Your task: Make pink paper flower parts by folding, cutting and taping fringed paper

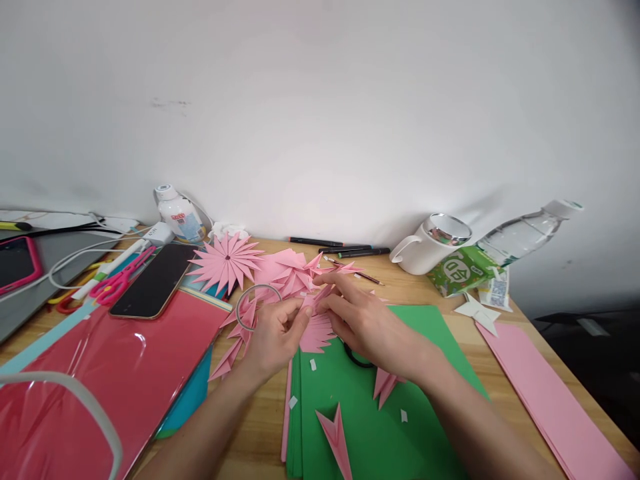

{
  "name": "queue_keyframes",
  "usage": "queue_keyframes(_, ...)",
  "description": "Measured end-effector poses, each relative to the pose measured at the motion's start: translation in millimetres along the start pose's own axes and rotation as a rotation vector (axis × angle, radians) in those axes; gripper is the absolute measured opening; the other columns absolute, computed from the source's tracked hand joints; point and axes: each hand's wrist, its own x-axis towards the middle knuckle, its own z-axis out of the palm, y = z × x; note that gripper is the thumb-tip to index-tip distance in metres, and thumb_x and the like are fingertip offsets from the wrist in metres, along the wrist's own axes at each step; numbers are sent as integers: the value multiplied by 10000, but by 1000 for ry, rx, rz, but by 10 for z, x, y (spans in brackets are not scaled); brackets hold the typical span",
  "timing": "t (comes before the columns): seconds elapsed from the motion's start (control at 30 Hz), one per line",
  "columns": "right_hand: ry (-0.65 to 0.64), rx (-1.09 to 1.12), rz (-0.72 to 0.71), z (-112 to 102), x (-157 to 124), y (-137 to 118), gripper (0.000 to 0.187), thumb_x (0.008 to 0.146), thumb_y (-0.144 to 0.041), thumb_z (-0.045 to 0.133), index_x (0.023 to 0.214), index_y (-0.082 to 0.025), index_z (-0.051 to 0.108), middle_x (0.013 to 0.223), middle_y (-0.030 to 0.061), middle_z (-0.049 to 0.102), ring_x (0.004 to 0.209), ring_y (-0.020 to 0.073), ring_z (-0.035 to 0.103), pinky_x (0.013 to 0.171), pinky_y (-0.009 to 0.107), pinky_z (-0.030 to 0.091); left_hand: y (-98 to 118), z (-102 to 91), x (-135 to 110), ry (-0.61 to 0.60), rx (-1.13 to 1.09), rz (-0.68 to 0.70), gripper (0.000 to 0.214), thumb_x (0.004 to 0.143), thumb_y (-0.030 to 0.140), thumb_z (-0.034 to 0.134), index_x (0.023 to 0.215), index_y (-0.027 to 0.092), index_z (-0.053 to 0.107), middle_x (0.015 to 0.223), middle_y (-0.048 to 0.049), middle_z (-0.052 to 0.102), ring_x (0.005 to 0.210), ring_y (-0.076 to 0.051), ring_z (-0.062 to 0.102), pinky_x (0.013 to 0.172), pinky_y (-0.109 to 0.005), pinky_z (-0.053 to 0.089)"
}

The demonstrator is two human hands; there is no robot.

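Both my hands meet over the upper edge of a green paper stack (415,373). My left hand (274,337) pinches a pleated pink folded paper (316,337) between thumb and index finger. From the other side, the bent fingers of my right hand (367,323) close on the same paper's upper part, partly hiding it. Just left lies a clear ring, like a tape roll (239,308), among pink folded pieces (227,360). Below my right hand are a black loop (356,359) and a pink folded piece (386,385). Another pointed folded piece (336,440) lies nearer me.
A pink paper star rosette (227,260) lies at the back, beside a phone (154,280) and pink scissors (123,277). Red sheets (135,360) cover the left side. Pens (363,253), a white mug (425,247), a tilted bottle (525,233) and pink strips (550,400) are around.
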Motion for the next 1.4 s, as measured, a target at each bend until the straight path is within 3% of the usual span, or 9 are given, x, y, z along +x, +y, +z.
queue_keyframes(0.23, 57, 70, -7, -61, 1, 37, 141, 928, -106, 461, 914, -172, 584, 1204, 160, 564, 925, 217, 664, 794, 388, 567, -20, 20, -23, -9, 38, -3, 353, 871, 342, 456, 567, 202, 343, 512, 59, 275, 452, -75, 269, 422, -227, 202)
queue_keyframes(0.43, 90, 2, -26, -86, 10, 45, 156, 918, -116, 505, 834, -179, 622, 1203, 134, 577, 842, 185, 631, 715, 359, 544, -22, 17, -7, -41, 67, 63, 353, 877, 308, 447, 564, 201, 325, 504, 68, 252, 448, -73, 238, 433, -234, 193)
queue_keyframes(0.6, 116, -5, -18, -113, 11, 53, 115, 886, -113, 557, 831, -192, 620, 1134, 124, 624, 1015, 259, 556, 803, 433, 515, -18, -5, 2, -68, 119, 119, 347, 869, 268, 442, 562, 202, 295, 501, 67, 260, 461, -79, 240, 451, -235, 212)
queue_keyframes(0.83, 29, 201, 79, -87, 4, 79, 153, 814, -35, 624, 870, -174, 594, 792, 24, 660, 729, 161, 607, 636, 261, 465, -24, -16, -4, -94, 156, 102, 335, 868, 291, 435, 565, 198, 326, 510, 61, 298, 477, -83, 278, 458, -226, 229)
queue_keyframes(1.4, 0, 354, 175, -93, 15, 99, 138, 794, -83, 677, 852, -172, 589, 791, 7, 653, 703, 140, 592, 644, 246, 450, -28, -4, -37, -99, 192, 96, 315, 872, 278, 443, 580, 192, 359, 523, 69, 288, 474, -77, 267, 474, -222, 233)
